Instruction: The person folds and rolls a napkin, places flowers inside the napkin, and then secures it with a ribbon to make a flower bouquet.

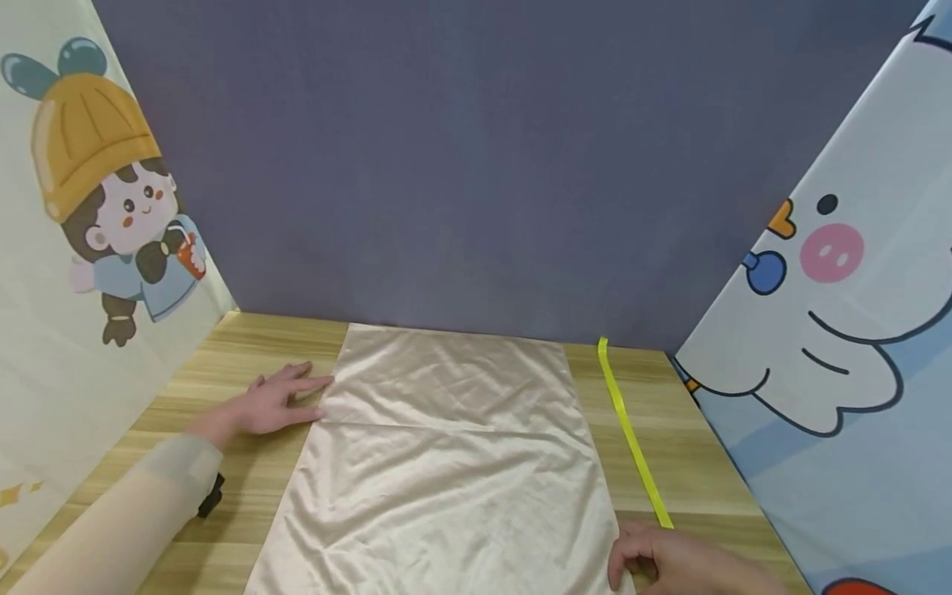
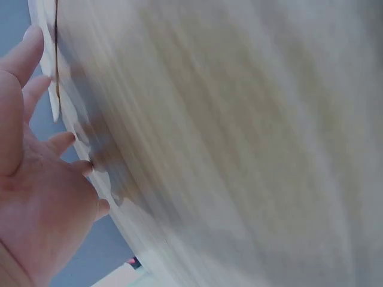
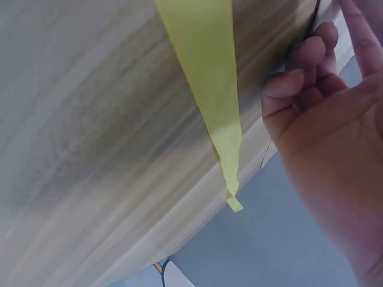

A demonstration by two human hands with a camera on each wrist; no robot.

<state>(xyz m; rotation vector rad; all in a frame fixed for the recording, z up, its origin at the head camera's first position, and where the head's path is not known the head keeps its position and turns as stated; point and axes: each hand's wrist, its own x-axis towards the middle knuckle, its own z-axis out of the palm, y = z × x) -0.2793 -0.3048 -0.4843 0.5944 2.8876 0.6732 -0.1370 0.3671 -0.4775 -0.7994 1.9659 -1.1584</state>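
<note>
Champagne-coloured satin makes up the cloth (image 1: 454, 471), which lies flat on the wood-grained desk (image 1: 714, 463), its surface full of soft wrinkles and one straight crease running across. Its far edge reaches the grey-blue backdrop (image 1: 461, 165), and its near end runs out of the head view at the bottom. The left hand (image 1: 278, 401) rests at the cloth's left edge, fingers spread and fairly straight, two fingertips touching the fabric. Well apart from it, the right hand (image 1: 654, 554) is at the right edge near the bottom of the head view, fingers bent; whether they pinch the fabric, I cannot tell.

Only the head view takes in both hands, the pale sleeve (image 1: 149, 512), the black band (image 1: 211, 496) under the left cuff, and most of the printed panels at either side, a capped child (image 1: 119, 198) on the left and a white bird (image 1: 892, 264) on the right. The left wrist view adds the palm of that hand and the finger shadows on the wood.

A yellow strip (image 1: 632, 438) lies on the desk to the right of the cloth, its near end just beside the right hand. Seen from the right wrist, its far tip is narrowed and bent (a kink hardly noticeable from above), and the curled fingers show from the palm side.
</note>
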